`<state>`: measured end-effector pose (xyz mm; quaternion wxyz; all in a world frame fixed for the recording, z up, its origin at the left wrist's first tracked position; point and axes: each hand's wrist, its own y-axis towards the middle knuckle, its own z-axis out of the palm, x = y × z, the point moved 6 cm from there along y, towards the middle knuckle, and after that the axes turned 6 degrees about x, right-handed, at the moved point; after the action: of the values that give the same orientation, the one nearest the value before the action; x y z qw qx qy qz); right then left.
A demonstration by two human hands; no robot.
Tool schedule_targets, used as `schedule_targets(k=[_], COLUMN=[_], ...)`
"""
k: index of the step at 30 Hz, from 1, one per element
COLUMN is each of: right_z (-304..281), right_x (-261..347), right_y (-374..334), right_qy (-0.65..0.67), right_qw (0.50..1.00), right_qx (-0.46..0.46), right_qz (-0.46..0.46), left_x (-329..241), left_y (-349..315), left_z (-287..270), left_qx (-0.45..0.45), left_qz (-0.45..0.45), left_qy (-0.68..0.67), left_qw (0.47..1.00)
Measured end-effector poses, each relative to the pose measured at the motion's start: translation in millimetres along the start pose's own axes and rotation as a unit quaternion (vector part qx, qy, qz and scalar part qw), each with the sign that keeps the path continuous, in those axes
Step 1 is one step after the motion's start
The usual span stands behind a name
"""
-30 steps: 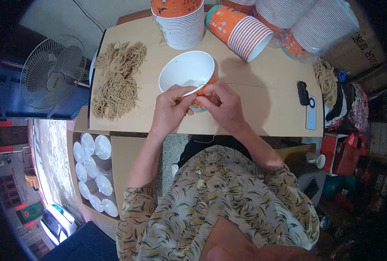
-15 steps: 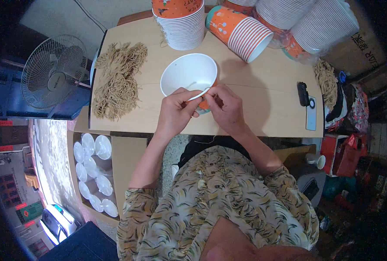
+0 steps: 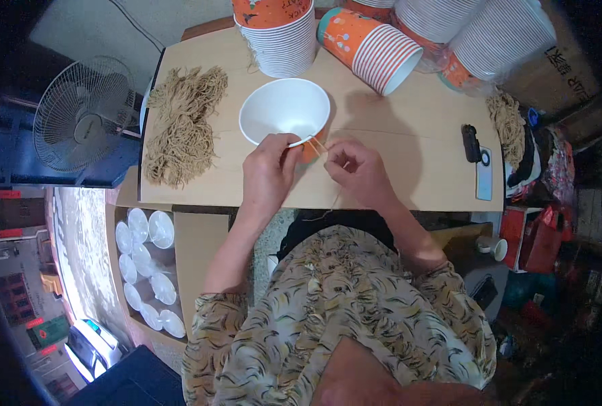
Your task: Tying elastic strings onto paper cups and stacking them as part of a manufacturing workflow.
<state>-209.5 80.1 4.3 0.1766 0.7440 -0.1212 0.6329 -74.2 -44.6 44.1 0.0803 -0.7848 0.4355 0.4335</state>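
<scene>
A white-lined paper bucket point(image 3: 284, 108) with an orange outside tilts toward me on the table. My left hand point(image 3: 268, 168) grips its near rim between thumb and fingers. Just right of the rim, my right hand point(image 3: 356, 169) pinches a thin tan cord point(image 3: 320, 144), drawn taut from the rim; its loose tail hangs below the hand. How the cord is fixed at the rim is too small to make out. A heap of tan cords point(image 3: 182, 128) lies to the left of the bucket.
Stacked orange buckets point(image 3: 277, 47) stand at the back, with another stack point(image 3: 372, 47) on its side. A black object point(image 3: 471, 143) lies by the table's right edge. A fan point(image 3: 84, 122) is at left, above a carton point(image 3: 203, 264) of clear plastic cups.
My right hand has moved right, away from the rim, pulling the cord out taut. The bucket has shifted slightly left and up, with my left hand still on its rim.
</scene>
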Motion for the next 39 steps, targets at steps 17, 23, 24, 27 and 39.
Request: schedule_targets(k=[17, 23, 24, 27, 39], right_z=[-41.0, -38.8, -39.4, -41.0, -50.9], right_x=[18.9, 41.6, 44.4, 47.7, 11.6], right_y=[22.0, 30.5, 30.6, 30.9, 28.9], right_qy=[0.166, 0.129, 0.127, 0.144, 0.235], right_qw=[0.963, 0.966, 0.967, 0.969, 0.952], right_qx=[0.179, 0.211, 0.209, 0.194, 0.144], right_qz=[0.11, 0.073, 0.064, 0.06, 0.133], left_x=[8.9, -27.3, -27.9, -17.6, -13.1], left_y=[-3.1, 41.8, 50.0, 48.3, 48.0], left_z=[-24.3, 14.0, 13.3, 35.1, 37.5], left_qx=[0.169, 0.354, 0.352, 0.499, 0.382], left_qz=[-0.122, -0.09, -0.088, -0.171, -0.163], left_qy=[-0.102, -0.178, -0.176, -0.211, -0.315], left_qw=[0.973, 0.914, 0.915, 0.823, 0.853])
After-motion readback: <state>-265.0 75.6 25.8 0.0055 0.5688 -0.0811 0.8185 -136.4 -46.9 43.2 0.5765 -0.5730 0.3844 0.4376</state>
